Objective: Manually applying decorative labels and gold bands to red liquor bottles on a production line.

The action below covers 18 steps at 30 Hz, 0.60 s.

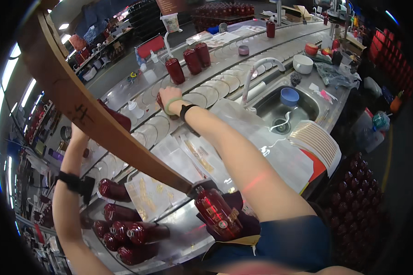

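Note:
A long curved wooden beam [96, 114] crosses the view and hides most of my left hand [79, 136], fingers included. Just past the beam, close to that hand, a tilted dark red bottle [118, 118] shows in part; whether I grip it is hidden. My right hand [170, 97] reaches over the conveyor of round plates [209, 94], its fingers closed round a red bottle [159, 99] that is mostly covered. Against the beam's lower end stands a red glass bottle [218, 213] with gold lettering, resting on dark cloth close to my body.
Several red bottles [147, 233] lie at lower left beside sheets with gold decals [147, 195]. Red bottles [192, 62] stand across the conveyor. At right are a faucet [248, 82], a sink [307, 107] with a blue bowl [289, 96], and a white mug [303, 64].

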### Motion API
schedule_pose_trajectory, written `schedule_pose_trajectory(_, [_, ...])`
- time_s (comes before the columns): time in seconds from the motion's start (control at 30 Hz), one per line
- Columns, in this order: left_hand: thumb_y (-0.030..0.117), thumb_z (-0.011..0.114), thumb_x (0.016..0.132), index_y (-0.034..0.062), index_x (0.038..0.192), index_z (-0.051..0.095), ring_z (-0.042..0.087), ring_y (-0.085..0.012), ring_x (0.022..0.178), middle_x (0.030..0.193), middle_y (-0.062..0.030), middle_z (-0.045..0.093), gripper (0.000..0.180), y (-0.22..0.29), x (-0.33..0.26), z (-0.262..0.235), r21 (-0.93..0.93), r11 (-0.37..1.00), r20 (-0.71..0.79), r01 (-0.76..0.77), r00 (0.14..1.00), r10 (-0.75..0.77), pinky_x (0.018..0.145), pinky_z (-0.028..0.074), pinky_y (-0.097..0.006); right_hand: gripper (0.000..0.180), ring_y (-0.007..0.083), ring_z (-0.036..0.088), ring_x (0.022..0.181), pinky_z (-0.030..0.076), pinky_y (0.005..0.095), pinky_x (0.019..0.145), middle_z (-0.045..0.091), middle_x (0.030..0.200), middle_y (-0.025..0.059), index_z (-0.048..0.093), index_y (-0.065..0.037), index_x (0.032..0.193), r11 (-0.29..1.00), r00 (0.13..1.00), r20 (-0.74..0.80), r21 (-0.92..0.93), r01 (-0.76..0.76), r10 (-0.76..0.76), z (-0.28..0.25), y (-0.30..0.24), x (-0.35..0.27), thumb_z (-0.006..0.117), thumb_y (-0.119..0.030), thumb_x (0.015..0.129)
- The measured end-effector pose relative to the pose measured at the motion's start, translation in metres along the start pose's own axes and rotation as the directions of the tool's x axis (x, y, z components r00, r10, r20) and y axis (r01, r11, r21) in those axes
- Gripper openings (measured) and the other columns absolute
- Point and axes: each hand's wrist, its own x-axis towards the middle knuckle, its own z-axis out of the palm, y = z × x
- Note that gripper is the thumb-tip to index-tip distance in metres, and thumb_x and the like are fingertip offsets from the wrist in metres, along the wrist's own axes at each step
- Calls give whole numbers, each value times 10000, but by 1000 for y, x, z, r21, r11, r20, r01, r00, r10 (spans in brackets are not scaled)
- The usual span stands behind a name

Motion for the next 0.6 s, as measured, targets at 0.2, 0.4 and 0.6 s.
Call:
schedule_pose_trajectory(0.2, [198, 898, 725, 12, 1235, 511, 635, -190, 985, 1104, -102, 624, 667, 5, -50, -87, -34, 984, -99, 177, 979, -180, 866, 520, -324, 630, 312, 703, 1033, 583, 438, 846, 686, 1114, 152, 623, -113, 1133, 994, 994, 41, 17, 104, -105, -72, 50, -45, 934, -344, 637])
schedule_pose_trajectory(0.4, [167, 902, 741, 15, 1192, 528, 650, -162, 917, 1066, -67, 656, 606, -16, -114, -154, -43, 981, -156, 189, 969, -193, 847, 526, -300, 623, 331, 692, 1037, 568, 448, 852, 687, 1104, 113, 624, -113, 1141, 971, 974, -24, 71, 228, -227, -178, 99, -126, 918, -350, 646])
schedule_pose_trajectory(0.6, [121, 872, 762, -9, 1301, 493, 663, -182, 976, 1119, -93, 664, 672, 6, -210, -195, -85, 959, -108, 272, 954, -280, 882, 531, -313, 559, 329, 686, 1023, 555, 440, 839, 688, 1090, 102, 650, -96, 1101, 942, 942, 33, 61, 331, -333, -285, 113, -219, 901, -290, 641])
